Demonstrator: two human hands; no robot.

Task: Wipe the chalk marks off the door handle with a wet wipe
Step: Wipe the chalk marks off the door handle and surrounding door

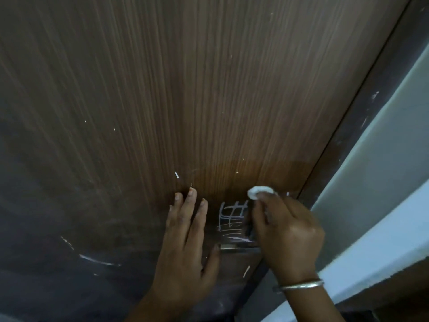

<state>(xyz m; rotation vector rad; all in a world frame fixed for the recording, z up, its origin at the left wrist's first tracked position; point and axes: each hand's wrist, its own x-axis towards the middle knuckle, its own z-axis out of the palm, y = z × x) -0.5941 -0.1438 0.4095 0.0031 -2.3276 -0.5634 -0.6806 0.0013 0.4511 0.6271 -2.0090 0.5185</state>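
Note:
White chalk marks (232,217), a grid of crossed lines, cover the dark handle plate (234,228) low on the brown wooden door (185,89). A metal lever (232,247) shows at the plate's lower end. My right hand (285,233) pinches a bunched white wet wipe (258,191) at the plate's top right corner, against the door. My left hand (188,240) lies flat on the door just left of the plate, fingers straight and spread. Part of the plate's right side is hidden behind my right hand.
The dark door frame (371,112) runs diagonally along the door's right edge, with a pale grey-blue wall (383,182) beyond it. Stray white chalk streaks (97,260) mark the door at lower left and below the handle. A metal bangle (299,285) circles my right wrist.

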